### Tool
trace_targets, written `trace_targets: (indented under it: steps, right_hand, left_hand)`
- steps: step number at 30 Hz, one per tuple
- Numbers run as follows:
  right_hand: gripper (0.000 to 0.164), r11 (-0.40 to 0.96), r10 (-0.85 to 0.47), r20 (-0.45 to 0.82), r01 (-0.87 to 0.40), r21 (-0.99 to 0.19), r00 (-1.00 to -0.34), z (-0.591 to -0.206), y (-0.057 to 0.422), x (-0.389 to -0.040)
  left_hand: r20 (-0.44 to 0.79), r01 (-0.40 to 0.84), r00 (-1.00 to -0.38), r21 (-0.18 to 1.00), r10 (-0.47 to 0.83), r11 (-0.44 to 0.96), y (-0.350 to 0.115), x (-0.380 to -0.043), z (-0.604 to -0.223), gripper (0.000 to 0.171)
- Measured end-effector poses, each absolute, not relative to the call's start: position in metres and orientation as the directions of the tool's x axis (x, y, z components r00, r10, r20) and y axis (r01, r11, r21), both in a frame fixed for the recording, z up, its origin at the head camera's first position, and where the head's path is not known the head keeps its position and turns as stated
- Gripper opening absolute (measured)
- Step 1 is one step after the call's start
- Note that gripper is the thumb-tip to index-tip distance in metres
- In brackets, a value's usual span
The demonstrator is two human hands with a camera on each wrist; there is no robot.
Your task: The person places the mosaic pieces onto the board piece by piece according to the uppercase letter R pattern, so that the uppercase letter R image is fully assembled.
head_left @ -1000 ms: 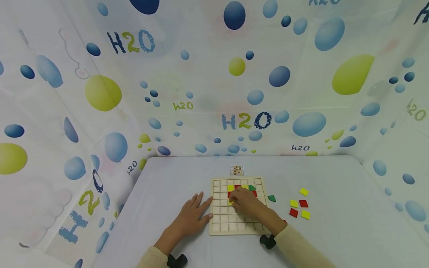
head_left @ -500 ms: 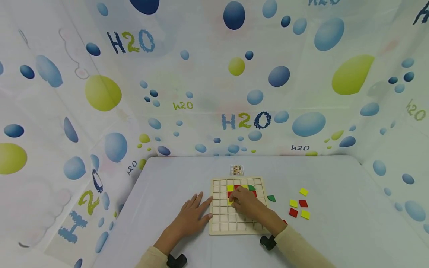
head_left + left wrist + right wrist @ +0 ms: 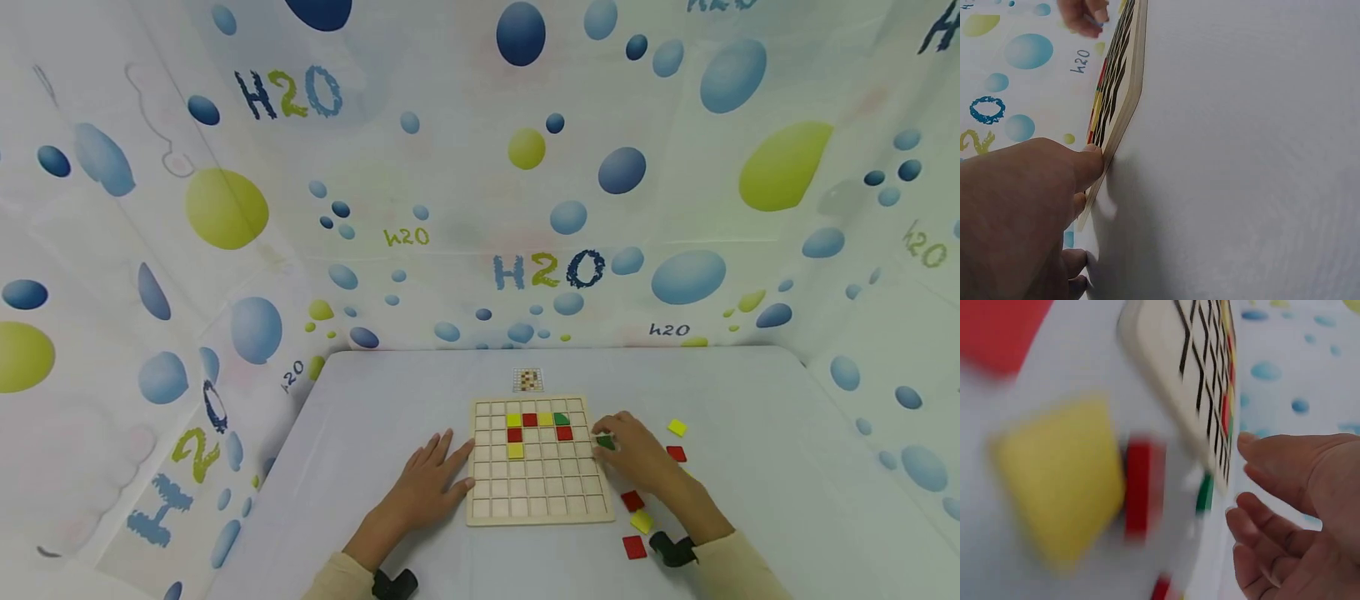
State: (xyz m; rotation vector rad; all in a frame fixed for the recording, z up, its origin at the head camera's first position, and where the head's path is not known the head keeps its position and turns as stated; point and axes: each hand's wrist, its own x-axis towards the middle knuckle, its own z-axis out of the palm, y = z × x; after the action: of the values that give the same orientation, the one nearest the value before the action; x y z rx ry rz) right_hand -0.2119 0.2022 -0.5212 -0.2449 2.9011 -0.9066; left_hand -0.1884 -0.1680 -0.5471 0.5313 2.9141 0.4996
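Note:
A wooden grid board (image 3: pixel 540 488) lies on the table, with red, yellow and green tiles set in its upper cells. My left hand (image 3: pixel 426 482) lies flat with its fingers spread, thumb and index finger touching the board's left edge. In the left wrist view, the thumb (image 3: pixel 1092 164) rests against that edge. Beyond the right edge, my right hand (image 3: pixel 641 454) reaches over a green quarter-round tile (image 3: pixel 605 442) on the table. The right wrist view has its thumb and fingers apart, holding nothing, near that green tile (image 3: pixel 1205 492).
Loose tiles lie right of the board: a yellow tile (image 3: pixel 677 427) and a red tile (image 3: pixel 677 454) farther back, a red tile (image 3: pixel 632 500), yellow tile (image 3: pixel 641 522) and another red tile (image 3: pixel 634 547) nearer. A small printed pattern card (image 3: pixel 528 380) lies behind the board.
My right hand has left the tiles on the board and moved right to the green tile beside it, uncovering the placed tiles. The left hand has stayed put.

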Motion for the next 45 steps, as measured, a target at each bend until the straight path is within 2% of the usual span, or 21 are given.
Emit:
trace_targets:
  steps: [5, 10, 14, 18, 24, 32, 39, 45]
  right_hand:
    - [0.034, 0.844, -0.091, -0.066, -0.042, -0.535, -0.994, -0.519, 0.254, -0.202]
    - [0.034, 0.849, -0.08, -0.148, 0.01, -0.528, -0.986, -0.518, 0.295, -0.201]
    - [0.029, 0.845, -0.071, -0.178, 0.035, -0.533, -0.982, -0.528, 0.31, -0.205]
    - [0.03, 0.841, -0.075, -0.131, 0.008, -0.541, -0.988, -0.537, 0.314, -0.208]
    - [0.028, 0.837, -0.102, -0.074, -0.045, -0.545, -0.992, -0.545, 0.306, -0.218]
    - [0.028, 0.831, -0.1, -0.09, -0.034, -0.555, -0.991, -0.549, 0.284, -0.236]
    - [0.031, 0.797, -0.093, -0.082, -0.025, -0.604, -0.992, -0.54, 0.246, -0.246]
    - [0.028, 0.761, -0.164, -0.04, -0.101, -0.641, -0.986, -0.536, 0.206, -0.25]
  left_hand:
    - [-0.067, 0.324, -0.928, 0.342, 0.367, 0.882, -0.169, -0.189, -0.548, 0.066]
    - [-0.078, 0.313, -0.929, 0.352, 0.361, 0.882, -0.169, -0.189, -0.547, 0.066]
    - [-0.081, 0.311, -0.93, 0.355, 0.36, 0.882, -0.169, -0.189, -0.548, 0.066]
    - [-0.081, 0.315, -0.928, 0.348, 0.363, 0.883, -0.17, -0.189, -0.549, 0.067]
    - [-0.08, 0.313, -0.929, 0.351, 0.362, 0.882, -0.17, -0.189, -0.548, 0.067]
    - [-0.079, 0.314, -0.929, 0.348, 0.361, 0.883, -0.169, -0.19, -0.548, 0.067]
    - [-0.081, 0.315, -0.928, 0.352, 0.364, 0.881, -0.17, -0.19, -0.547, 0.067]
    - [-0.087, 0.312, -0.927, 0.354, 0.364, 0.882, -0.17, -0.189, -0.548, 0.066]
